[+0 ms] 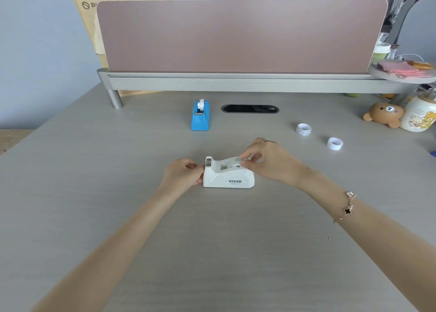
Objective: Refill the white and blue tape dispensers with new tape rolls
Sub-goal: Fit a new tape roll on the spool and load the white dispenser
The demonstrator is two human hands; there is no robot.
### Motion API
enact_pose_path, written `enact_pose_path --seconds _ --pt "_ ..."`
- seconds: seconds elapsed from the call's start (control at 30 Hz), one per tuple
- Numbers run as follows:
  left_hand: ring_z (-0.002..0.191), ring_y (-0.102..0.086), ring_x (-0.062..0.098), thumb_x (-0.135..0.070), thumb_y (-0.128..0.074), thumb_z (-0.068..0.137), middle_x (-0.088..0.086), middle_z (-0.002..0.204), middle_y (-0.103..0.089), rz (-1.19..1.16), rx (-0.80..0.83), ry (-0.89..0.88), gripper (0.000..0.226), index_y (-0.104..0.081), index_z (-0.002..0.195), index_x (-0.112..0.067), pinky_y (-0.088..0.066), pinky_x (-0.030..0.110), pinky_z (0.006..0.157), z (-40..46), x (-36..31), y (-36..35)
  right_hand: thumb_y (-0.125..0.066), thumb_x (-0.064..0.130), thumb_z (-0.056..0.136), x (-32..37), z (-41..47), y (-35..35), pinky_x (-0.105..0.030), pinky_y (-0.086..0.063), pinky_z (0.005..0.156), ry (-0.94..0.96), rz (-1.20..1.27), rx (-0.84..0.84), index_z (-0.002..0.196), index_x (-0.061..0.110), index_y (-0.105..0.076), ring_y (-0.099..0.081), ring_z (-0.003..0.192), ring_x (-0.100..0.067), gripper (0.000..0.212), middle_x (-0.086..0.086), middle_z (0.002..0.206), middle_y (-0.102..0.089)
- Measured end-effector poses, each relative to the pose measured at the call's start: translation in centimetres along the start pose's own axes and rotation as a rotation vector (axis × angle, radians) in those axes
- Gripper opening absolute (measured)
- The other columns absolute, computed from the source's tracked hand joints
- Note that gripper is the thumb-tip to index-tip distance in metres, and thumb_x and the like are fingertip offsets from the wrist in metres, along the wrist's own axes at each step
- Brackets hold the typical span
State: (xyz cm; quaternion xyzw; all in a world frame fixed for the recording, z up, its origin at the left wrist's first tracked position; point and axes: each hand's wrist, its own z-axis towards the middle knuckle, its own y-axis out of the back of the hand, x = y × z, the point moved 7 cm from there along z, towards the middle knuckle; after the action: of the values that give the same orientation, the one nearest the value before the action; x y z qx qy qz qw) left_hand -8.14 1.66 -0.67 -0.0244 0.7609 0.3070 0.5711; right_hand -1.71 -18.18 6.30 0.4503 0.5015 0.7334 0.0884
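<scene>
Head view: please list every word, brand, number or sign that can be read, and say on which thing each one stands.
"VIVID": on the side of the white tape dispenser.
Small line under "VIVID": too small to read.
A round logo and then "P": on the cardboard box; the rest is hidden by the pink desk screen.
Print on the empty tape core: blurred.
Print on the bear jar: unreadable.

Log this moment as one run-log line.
left hand steadies white dispenser | right hand seating tape roll | blue dispenser loaded
</scene>
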Motion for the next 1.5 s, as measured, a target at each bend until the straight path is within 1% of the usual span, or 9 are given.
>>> enact_pose_path --seconds 0.2,0.37,0.6,0.77,0.93,1.17,1.27,1.37,1.5 --pt "0.071 -0.071 0.019 -0.026 -0.062 0.078 0.006 0.065 -0.072 0.064 0.018 0.052 0.021 -0.062 0.09 -0.009 -0.056 0.038 0.084 0.6 0.3 0.4 -0.064 0.02 0.087 -0.3 0.0 -0.1 -0.014 -0.043 0.081 -0.015 0.025 -0.022 0.098 0.02 -0.072 -0.065 0.087 -0.016 0.013 0.003 0.102 -0.056" --pt "0.055 -0.061 0.003 -0.023 -0.065 0.081 0.0 0.073 -0.067 0.136 0.05 -0.01 0.016 -0.058 0.093 -0.014 -0.045 0.016 0.051 0.4 -0.3 0.4 -0.067 0.023 0.085 -0.5 -0.2 -0.1 -0.012 -0.045 0.08 -0.008 0.059 -0.067 0.096 0.022 -0.073 -0.065 0.086 -0.015 0.012 0.002 0.103 -0.058" --pt "0.07 -0.054 0.007 -0.013 -0.074 0.076 -0.014 0.103 -0.062 0.149 0.091 -0.273 0.037 -0.059 0.106 -0.028 -0.043 0.017 0.067 0.2 -1.9 1.1 -0.082 0.032 0.07 -1.5 -0.8 -1.0 -0.001 -0.04 0.067 -0.034 0.117 0.018 0.108 0.03 -0.063 -0.058 0.086 -0.013 0.043 0.009 0.107 -0.052" --pt "0.113 -0.052 0.002 -0.011 -0.07 0.076 -0.015 0.126 -0.055 0.353 0.369 -0.336 0.06 -0.049 0.13 -0.03 -0.046 0.021 0.091 -0.6 -1.6 -0.7 -0.079 0.025 0.073 -1.7 -0.4 -1.2 -0.004 -0.04 0.068 0.007 0.062 0.016 0.119 0.027 -0.055 -0.057 0.09 -0.015 0.052 0.005 0.113 -0.051" --pt "0.102 -0.056 -0.008 -0.026 -0.078 0.075 -0.018 0.113 -0.063 0.345 0.433 -0.365 0.049 -0.058 0.119 -0.03 -0.042 0.003 0.076 -1.4 -2.7 -1.0 -0.073 0.019 0.079 -3.3 0.5 0.0 -0.017 -0.047 0.073 -0.05 0.025 -0.075 0.119 0.016 -0.055 -0.062 0.086 -0.017 0.044 -0.001 0.114 -0.058" --pt "0.082 -0.068 0.008 -0.025 -0.079 0.074 -0.008 0.093 -0.07 0.257 0.383 -0.371 0.039 -0.064 0.11 -0.022 -0.054 0.027 0.083 -1.9 -2.6 -2.3 -0.057 0.019 0.091 -4.3 -0.3 -1.4 -0.001 -0.04 0.057 -0.163 0.089 -0.136 0.09 0.006 -0.067 -0.059 0.072 -0.01 0.017 -0.004 0.086 -0.069" --pt "0.081 -0.069 0.009 -0.024 -0.082 0.07 -0.012 0.1 -0.067 0.242 0.356 -0.366 0.063 -0.055 0.127 -0.018 -0.055 0.033 0.087 -1.7 -2.6 -2.6 -0.052 0.023 0.093 -3.9 -1.2 -2.3 -0.002 -0.043 0.063 -0.184 0.143 -0.106 0.099 0.009 -0.066 -0.063 0.083 -0.011 0.021 0.001 0.091 -0.069" --pt "0.076 -0.07 0.005 -0.027 -0.081 0.07 -0.015 0.101 -0.071 0.27 0.39 -0.412 0.057 -0.06 0.124 -0.029 -0.055 0.03 0.083 -1.9 -3.0 -3.3 -0.054 0.028 0.09 -3.6 -1.8 -3.4 -0.016 -0.05 0.085 -0.203 0.296 0.009 0.12 0.016 -0.059 -0.064 0.1 -0.006 0.032 0.006 0.111 -0.067" --pt "0.069 -0.068 0.001 -0.027 -0.078 0.074 -0.032 0.07 -0.068 0.315 0.377 -0.456 0.048 -0.063 0.119 -0.036 -0.045 0.011 0.064 -2.6 -3.7 -3.8 -0.06 0.026 0.086 -2.8 -2.3 -4.1 -0.023 -0.049 0.097 -0.124 0.385 0.09 0.114 0.021 -0.062 -0.064 0.105 -0.001 0.028 0.01 0.113 -0.068"
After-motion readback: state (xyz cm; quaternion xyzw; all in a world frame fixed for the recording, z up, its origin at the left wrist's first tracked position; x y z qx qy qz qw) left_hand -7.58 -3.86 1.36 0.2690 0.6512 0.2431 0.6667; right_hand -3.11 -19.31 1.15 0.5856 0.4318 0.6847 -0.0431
